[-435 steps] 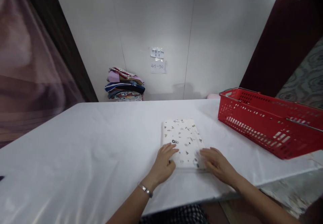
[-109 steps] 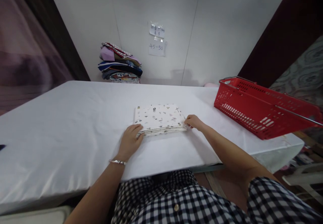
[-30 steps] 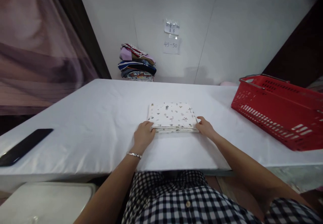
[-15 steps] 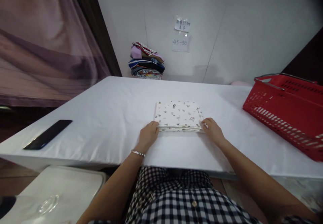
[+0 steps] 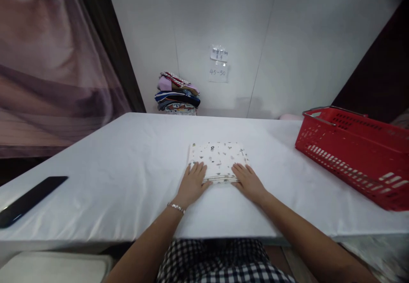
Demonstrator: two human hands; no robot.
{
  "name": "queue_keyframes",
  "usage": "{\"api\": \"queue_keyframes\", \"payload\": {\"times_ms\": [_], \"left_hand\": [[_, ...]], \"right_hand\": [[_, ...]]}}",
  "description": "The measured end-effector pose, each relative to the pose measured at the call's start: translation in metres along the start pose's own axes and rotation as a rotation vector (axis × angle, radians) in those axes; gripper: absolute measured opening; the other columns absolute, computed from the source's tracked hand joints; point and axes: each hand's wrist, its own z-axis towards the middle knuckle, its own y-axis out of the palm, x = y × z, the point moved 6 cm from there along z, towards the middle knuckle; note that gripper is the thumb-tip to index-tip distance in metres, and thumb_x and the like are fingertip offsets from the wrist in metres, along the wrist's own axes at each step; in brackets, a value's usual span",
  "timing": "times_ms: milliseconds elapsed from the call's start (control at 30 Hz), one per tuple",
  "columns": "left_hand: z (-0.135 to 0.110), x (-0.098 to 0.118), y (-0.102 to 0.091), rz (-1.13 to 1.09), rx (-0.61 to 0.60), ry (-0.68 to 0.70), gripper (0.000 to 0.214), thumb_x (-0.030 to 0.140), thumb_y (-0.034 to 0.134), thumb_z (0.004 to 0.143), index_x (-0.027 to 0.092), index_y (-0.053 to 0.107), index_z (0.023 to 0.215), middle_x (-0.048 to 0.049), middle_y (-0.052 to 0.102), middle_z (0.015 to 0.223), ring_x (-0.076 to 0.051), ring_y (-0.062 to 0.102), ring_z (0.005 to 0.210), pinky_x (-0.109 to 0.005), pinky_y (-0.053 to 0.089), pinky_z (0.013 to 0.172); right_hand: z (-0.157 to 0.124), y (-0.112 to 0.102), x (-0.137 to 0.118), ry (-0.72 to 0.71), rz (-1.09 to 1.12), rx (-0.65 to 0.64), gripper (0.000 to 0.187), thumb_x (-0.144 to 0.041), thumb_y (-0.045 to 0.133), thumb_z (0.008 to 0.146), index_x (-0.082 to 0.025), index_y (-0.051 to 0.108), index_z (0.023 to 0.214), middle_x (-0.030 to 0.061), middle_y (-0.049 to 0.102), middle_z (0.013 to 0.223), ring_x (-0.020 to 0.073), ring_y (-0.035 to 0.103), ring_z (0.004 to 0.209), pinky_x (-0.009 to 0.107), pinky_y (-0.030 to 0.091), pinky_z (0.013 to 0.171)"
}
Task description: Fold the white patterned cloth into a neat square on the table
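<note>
The white patterned cloth rectangle [image 5: 220, 157] looked matt, the wide white fabric table cover [image 5: 143, 159] smooth and satiny, the long red basket [image 5: 354, 147] at right plastic.

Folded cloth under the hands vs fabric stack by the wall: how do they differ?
Colour: the folded cloth is white with a small scattered print; the fabric stack mixes blue, black, lilac and red.
Place: the folded cloth lies on the white tablecloth; the fabric stack shows beyond its far edge.
Contact: the left hand and right hand rest on the folded cloth; neither touches the fabric stack.
Shared: both show folded layers.
</note>
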Motion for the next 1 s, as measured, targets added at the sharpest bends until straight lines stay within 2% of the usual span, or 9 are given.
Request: {"api": "queue_keyframes", "payload": {"times_ms": [133, 267, 367, 433, 500, 633, 733, 833, 1000], "left_hand": [[-0.013, -0.010, 0.017, 0.028, 0.004, 0.021, 0.058, 0.052, 0.043, 0.089, 0.017, 0.045, 0.136, -0.0108, 0.044, 0.143, -0.030, 0.035, 0.134, -0.051, 0.028, 0.109], [-0.009, -0.012, 0.013, -0.012, -0.008, -0.012, 0.057, 0.055, 0.040, 0.090, 0.019, 0.049, 0.132, -0.0105, 0.047, 0.140, -0.030, 0.037, 0.133, -0.052, 0.030, 0.108], [0.005, -0.011, 0.006, -0.043, -0.062, -0.114, 0.056, 0.058, 0.035, 0.090, 0.020, 0.055, 0.126, -0.0111, 0.051, 0.137, -0.031, 0.042, 0.129, -0.053, 0.033, 0.105], [0.016, -0.009, 0.002, -0.027, -0.061, -0.167, 0.058, 0.059, 0.034, 0.090, 0.019, 0.055, 0.126, -0.0122, 0.049, 0.138, -0.031, 0.041, 0.130, -0.054, 0.032, 0.106], [0.025, -0.003, 0.000, 0.001, -0.035, -0.154, 0.060, 0.059, 0.035, 0.090, 0.019, 0.052, 0.130, -0.0127, 0.044, 0.142, -0.032, 0.035, 0.134, -0.056, 0.026, 0.108], [0.027, 0.009, 0.013, 0.034, -0.067, -0.066, 0.056, 0.056, 0.036, 0.091, 0.022, 0.049, 0.133, -0.0102, 0.042, 0.144, -0.031, 0.034, 0.135, -0.058, 0.023, 0.109], [0.022, 0.009, 0.021, 0.042, -0.075, -0.063, 0.055, 0.055, 0.034, 0.092, 0.024, 0.048, 0.134, -0.0078, 0.043, 0.144, -0.030, 0.034, 0.135, -0.056, 0.024, 0.109], [0.019, 0.009, 0.020, 0.033, -0.046, -0.057, 0.055, 0.057, 0.033, 0.091, 0.025, 0.048, 0.134, -0.0053, 0.043, 0.144, -0.028, 0.035, 0.134, -0.054, 0.024, 0.110], [0.017, 0.009, 0.017, 0.014, -0.011, -0.068, 0.056, 0.059, 0.035, 0.090, 0.025, 0.049, 0.133, -0.0056, 0.046, 0.142, -0.028, 0.037, 0.133, -0.053, 0.026, 0.109]], "right_hand": [[-0.009, 0.006, 0.004, -0.013, 0.001, 0.032, 0.051, -0.036, 0.044, 0.093, -0.016, 0.042, 0.140, 0.0116, 0.040, 0.145, 0.0253, 0.034, 0.135, 0.050, 0.026, 0.110], [-0.010, 0.006, 0.001, -0.009, 0.030, 0.049, 0.051, -0.032, 0.045, 0.092, -0.017, 0.040, 0.141, 0.0116, 0.039, 0.146, 0.0248, 0.032, 0.136, 0.050, 0.024, 0.111], [-0.006, 0.003, 0.000, 0.037, 0.086, -0.035, 0.053, -0.036, 0.046, 0.091, -0.017, 0.041, 0.140, 0.0127, 0.037, 0.147, 0.0260, 0.029, 0.137, 0.051, 0.020, 0.112], [0.002, -0.002, 0.001, 0.097, 0.163, -0.138, 0.056, -0.045, 0.044, 0.091, -0.018, 0.041, 0.141, 0.0128, 0.036, 0.147, 0.0271, 0.028, 0.138, 0.052, 0.020, 0.111], [0.016, -0.011, 0.004, 0.155, 0.246, -0.204, 0.060, -0.052, 0.039, 0.092, -0.020, 0.038, 0.143, 0.0117, 0.031, 0.150, 0.0271, 0.022, 0.140, 0.051, 0.020, 0.111], [0.053, -0.024, 0.020, 0.216, 0.259, -0.150, 0.065, -0.055, 0.033, 0.092, -0.020, 0.029, 0.147, 0.0095, 0.017, 0.155, 0.0243, 0.008, 0.143, 0.047, 0.013, 0.113], [0.067, -0.007, 0.044, 0.327, 0.175, -0.201, 0.064, -0.050, 0.036, 0.093, -0.016, 0.028, 0.146, 0.0118, 0.016, 0.155, 0.0252, 0.007, 0.143, 0.048, 0.014, 0.113], [0.066, 0.018, 0.066, 0.407, 0.129, -0.265, 0.061, -0.046, 0.039, 0.092, -0.014, 0.033, 0.144, 0.0140, 0.020, 0.154, 0.0279, 0.012, 0.142, 0.050, 0.021, 0.110], [0.062, 0.036, 0.081, 0.351, 0.271, -0.123, 0.059, -0.044, 0.048, 0.087, -0.019, 0.041, 0.140, 0.0124, 0.028, 0.151, 0.0298, 0.016, 0.141, 0.049, 0.024, 0.111]]}}
